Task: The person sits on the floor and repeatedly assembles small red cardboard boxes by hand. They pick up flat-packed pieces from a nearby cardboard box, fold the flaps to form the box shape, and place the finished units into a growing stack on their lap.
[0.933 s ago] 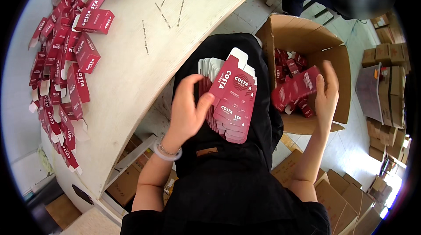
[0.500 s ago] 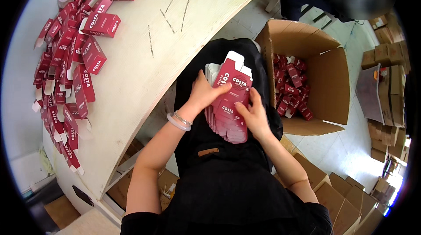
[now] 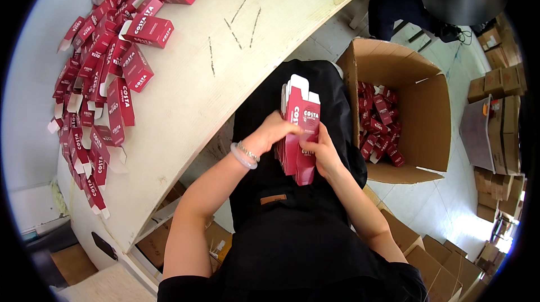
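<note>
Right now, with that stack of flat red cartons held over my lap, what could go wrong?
The stack of flat red cartons is pinched only by the left hand and right hand over the lap, so loose ones might slide out and fall. The open cardboard box sits below, off the right side; dropped cartons could miss it.

I count two hands, left [image 3: 271, 133] and right [image 3: 322, 153]; one stack of flat red cardboard cartons [image 3: 299, 127]; one open brown corrugated box [image 3: 427, 105]; one pale bracelet [image 3: 242, 157]; several dozen red cartons [image 3: 112, 71], too many to count, on one white surface [image 3: 225, 37].
</note>
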`<state>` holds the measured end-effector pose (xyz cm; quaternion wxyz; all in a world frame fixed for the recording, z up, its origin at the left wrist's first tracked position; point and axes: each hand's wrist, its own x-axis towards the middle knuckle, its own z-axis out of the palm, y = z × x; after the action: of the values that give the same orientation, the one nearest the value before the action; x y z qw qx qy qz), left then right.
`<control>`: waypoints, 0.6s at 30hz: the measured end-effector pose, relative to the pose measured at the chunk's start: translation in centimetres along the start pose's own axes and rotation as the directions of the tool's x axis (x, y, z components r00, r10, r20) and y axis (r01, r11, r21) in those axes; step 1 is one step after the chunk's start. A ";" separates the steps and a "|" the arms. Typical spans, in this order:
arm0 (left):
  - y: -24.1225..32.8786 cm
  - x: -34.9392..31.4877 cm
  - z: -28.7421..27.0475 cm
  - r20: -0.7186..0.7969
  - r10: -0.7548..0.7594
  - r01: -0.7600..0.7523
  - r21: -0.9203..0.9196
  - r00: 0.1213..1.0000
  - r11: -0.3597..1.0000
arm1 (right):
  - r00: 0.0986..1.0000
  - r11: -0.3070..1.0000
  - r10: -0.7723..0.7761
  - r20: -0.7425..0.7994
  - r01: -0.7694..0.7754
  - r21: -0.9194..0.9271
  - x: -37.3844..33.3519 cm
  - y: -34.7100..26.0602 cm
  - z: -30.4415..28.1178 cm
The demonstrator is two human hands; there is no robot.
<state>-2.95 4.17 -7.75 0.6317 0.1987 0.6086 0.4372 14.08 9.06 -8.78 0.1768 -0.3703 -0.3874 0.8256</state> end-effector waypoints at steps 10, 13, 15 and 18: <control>3.8 -8.0 3.2 0.460 0.869 -0.742 0.644 0.182 -0.185 | 0.977 0.778 -0.055 0.207 -0.088 0.622 -4.4 -8.2 -0.2; 2.9 -4.5 1.6 0.588 0.809 -0.612 0.642 0.007 -0.461 | 0.946 0.847 0.021 0.325 -0.189 0.497 -1.9 -6.8 -3.5; 1.9 -3.4 0.5 0.570 0.821 -0.552 0.697 0.040 -0.457 | 0.965 0.921 0.064 0.255 -0.155 0.357 0.0 -7.6 -2.6; 0.7 -3.7 0.0 0.505 0.861 -0.490 0.766 0.058 -0.416 | 0.959 0.926 -0.010 0.285 -0.099 0.364 0.7 -7.2 -1.1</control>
<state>-2.74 1.60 -4.97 -0.1794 0.7541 0.5184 0.3612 14.46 14.65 -4.00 0.1684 -0.2174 -0.2352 0.9322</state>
